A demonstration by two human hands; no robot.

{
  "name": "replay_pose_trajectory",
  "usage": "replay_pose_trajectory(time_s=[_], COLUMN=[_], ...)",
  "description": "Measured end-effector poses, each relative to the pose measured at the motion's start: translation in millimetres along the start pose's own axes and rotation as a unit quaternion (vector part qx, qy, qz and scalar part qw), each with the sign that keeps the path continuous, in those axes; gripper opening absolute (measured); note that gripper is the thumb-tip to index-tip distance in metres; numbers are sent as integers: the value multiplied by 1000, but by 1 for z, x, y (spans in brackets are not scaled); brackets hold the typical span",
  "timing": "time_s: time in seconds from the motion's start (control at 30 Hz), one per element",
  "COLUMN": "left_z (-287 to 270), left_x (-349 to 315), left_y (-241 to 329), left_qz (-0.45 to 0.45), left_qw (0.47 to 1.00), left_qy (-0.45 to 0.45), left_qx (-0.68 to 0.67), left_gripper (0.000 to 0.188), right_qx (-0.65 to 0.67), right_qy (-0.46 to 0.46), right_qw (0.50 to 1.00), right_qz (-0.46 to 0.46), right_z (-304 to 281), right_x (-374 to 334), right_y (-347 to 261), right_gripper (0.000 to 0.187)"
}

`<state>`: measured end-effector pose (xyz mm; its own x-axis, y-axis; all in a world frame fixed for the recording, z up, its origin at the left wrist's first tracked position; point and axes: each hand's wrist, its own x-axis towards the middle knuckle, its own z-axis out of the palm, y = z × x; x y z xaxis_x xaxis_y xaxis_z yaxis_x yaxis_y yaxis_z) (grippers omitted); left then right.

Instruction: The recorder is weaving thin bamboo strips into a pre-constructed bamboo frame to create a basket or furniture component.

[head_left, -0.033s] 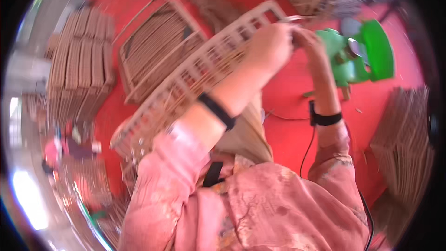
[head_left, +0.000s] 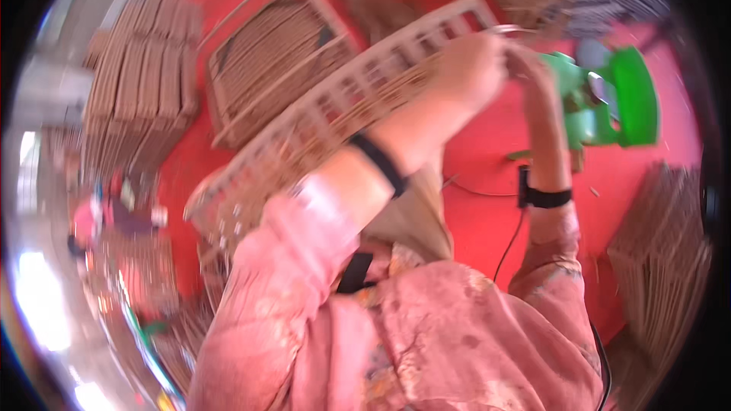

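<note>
Head view: the left grip (head_left: pixel 476 68) and the right grip (head_left: pixel 527 68) meet at the far right end of a long, pale, rigid-looking panel with a row of rectangular openings (head_left: pixel 346 99). Motion blur hides the fingertips, so I cannot tell whether either grip is closed on anything; the hands are bunched close together. A thin, pale, curved strip (head_left: pixel 514 29) shows just beyond both grips, and whether it is pinched there is unclear.

From the grips the panel runs down to the left, passing beyond the left forearm. It looks stiff along its length and light for its size, since so much of it is open; the narrow bars between the openings are probably its weaker parts. The solid outer edge seems the sounder place to take hold, with one hand at each end to limit twisting.

Left of the grips, past the panel, a shallow brown rectangular frame (head_left: pixel 221 137) encloses closely set brown ribbed rows (head_left: pixel 274 49). To the right of the grips, a bright green plastic chair (head_left: pixel 640 99) carries a small, shiny, rounded object (head_left: pixel 598 87), too blurred to identify. Farther left stands a tall stack of brown ribbed panels (head_left: pixel 141 61).
</note>
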<state>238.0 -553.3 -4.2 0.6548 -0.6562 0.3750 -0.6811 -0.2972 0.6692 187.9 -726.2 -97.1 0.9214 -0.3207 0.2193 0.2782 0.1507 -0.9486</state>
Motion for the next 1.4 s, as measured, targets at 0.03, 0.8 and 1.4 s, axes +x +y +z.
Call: replay_pose_trajectory(time_s=[0.03,0.8,1.4], left_z=[1,-170,-255], left_x=[-2,-358,-428], left_y=[1,0,-61], left_qz=[-18,-211,-276], left_qw=[1000,881,814], left_qy=[7,247,497], left_qx=[-17,344,116], left_gripper=[19,55,27], right_qx=[-116,-397,-298], right_qy=[-39,414,-142], right_qw=[992,806,920], right_qz=[-13,150,-212], right_z=[-4,-353,316], right_x=[8,89,-95], right_y=[1,-22,-69], right_gripper=[35,35,21])
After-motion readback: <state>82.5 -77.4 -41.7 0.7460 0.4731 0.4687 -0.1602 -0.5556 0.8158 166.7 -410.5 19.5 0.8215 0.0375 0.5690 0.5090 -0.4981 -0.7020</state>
